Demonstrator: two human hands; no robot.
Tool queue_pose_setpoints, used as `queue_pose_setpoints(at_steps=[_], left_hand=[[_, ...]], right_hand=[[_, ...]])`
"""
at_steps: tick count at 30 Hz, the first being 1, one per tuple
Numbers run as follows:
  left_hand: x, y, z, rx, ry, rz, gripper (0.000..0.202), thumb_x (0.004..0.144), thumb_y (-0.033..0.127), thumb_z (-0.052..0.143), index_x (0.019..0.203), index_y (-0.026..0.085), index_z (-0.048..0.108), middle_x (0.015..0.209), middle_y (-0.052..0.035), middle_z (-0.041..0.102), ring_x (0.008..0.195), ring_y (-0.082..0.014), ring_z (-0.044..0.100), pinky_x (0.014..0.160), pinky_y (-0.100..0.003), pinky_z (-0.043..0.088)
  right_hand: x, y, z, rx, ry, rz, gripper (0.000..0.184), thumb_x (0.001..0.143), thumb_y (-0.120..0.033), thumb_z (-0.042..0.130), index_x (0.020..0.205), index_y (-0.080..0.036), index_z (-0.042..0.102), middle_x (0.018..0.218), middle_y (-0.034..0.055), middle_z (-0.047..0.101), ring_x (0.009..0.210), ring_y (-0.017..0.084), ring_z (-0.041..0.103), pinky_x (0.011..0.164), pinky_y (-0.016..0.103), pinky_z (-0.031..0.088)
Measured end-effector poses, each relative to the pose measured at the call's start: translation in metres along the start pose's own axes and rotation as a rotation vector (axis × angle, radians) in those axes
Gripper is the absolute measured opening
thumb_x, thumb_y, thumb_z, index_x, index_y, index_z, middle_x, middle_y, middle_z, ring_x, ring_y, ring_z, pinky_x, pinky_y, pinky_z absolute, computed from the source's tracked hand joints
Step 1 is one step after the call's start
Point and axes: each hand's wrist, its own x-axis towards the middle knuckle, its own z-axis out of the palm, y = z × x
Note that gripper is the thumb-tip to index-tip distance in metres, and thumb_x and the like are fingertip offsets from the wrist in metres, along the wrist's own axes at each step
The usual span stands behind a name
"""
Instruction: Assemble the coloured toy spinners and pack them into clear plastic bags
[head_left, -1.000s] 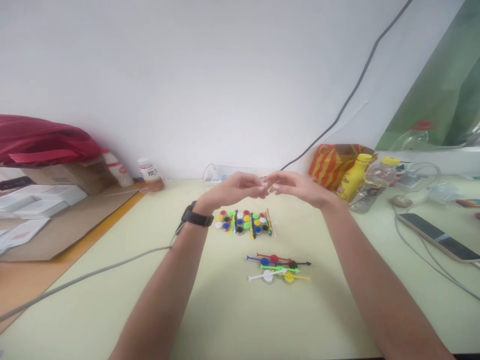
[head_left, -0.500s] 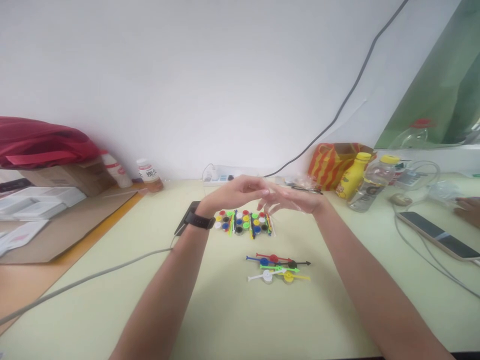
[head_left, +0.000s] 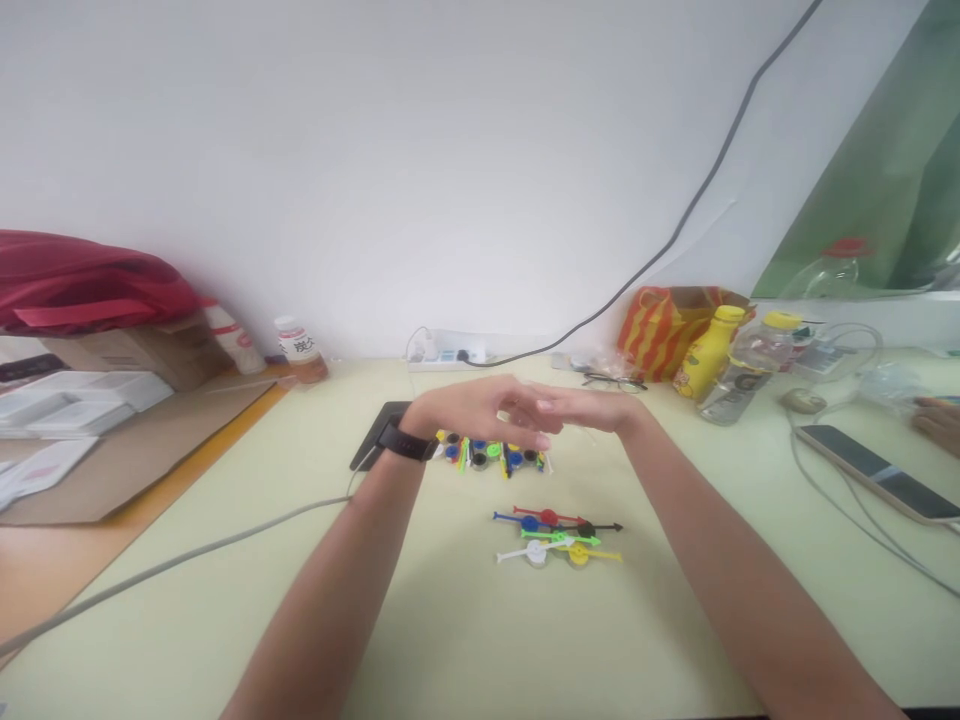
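Left hand [head_left: 480, 408] and right hand [head_left: 581, 410] have dropped lower, now just above the caps [head_left: 491, 455].
Hands: two, fingertips overlapping, grip cannot be told. Caps: small, round, mixed colours, among sticks, mid-counter [head_left: 450, 620]; partly hidden, uncounted. Spinners [head_left: 559, 535]: six, red, blue, black, green, white, yellow, lying nearer.

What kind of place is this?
Probably a work desk in an office or study room: a power strip by the wall, drink bottles, and little coloured plastic pieces on the table.
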Motion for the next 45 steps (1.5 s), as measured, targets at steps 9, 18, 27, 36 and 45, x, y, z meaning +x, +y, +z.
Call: queue_pose_setpoints(at_steps=[9,18,27,36,45], left_hand=[[-0.001,0.006,0.000,0.060,0.205,0.036,0.011,0.084,0.028,0.075,0.091,0.024,0.082,0.098,-0.0065,0.079,0.093,-0.0225,0.073,0.087,-0.035,0.056],[-0.002,0.002,0.001,0.067,0.175,0.032,0.022,0.080,0.008,0.063,0.077,0.022,0.079,0.083,-0.0035,0.077,0.079,-0.0187,0.072,0.085,-0.035,0.057],[-0.007,0.001,-0.005,-0.043,0.114,0.065,0.019,0.072,0.002,0.060,0.073,0.017,0.072,0.079,-0.0041,0.075,0.080,-0.0199,0.072,0.084,-0.035,0.055],[-0.005,-0.014,-0.008,-0.316,0.391,0.078,0.036,0.087,0.017,0.064,0.122,0.021,0.070,0.127,-0.0112,0.068,0.125,-0.0261,0.059,0.109,-0.044,0.043],[-0.009,-0.041,-0.002,-0.557,-0.051,-0.024,0.080,0.091,0.060,0.064,0.159,0.034,0.031,0.155,-0.0163,0.046,0.138,-0.0355,0.049,0.109,-0.054,0.043]], right_hand=[[-0.010,0.002,-0.010,0.051,0.145,-0.100,0.074,0.096,-0.070,0.047,0.157,-0.032,0.032,0.143,0.0100,0.058,0.125,0.026,0.056,0.107,0.047,0.042],[-0.005,-0.027,0.000,0.007,0.351,-0.309,0.052,0.091,-0.058,0.063,0.135,-0.031,0.062,0.144,0.0071,0.060,0.136,0.029,0.052,0.114,0.046,0.039],[-0.020,-0.040,-0.002,-0.106,0.366,-0.231,0.040,0.078,-0.044,0.084,0.110,-0.021,0.072,0.098,0.0071,0.074,0.096,0.024,0.068,0.089,0.039,0.054],[-0.039,-0.061,0.002,-0.208,0.409,-0.226,0.024,0.081,-0.039,0.082,0.085,-0.018,0.071,0.082,0.0039,0.071,0.080,0.018,0.066,0.076,0.032,0.054],[-0.038,-0.073,0.012,-0.357,0.470,-0.187,0.026,0.086,-0.043,0.076,0.085,-0.019,0.067,0.099,0.0084,0.076,0.098,0.024,0.070,0.087,0.037,0.056]])
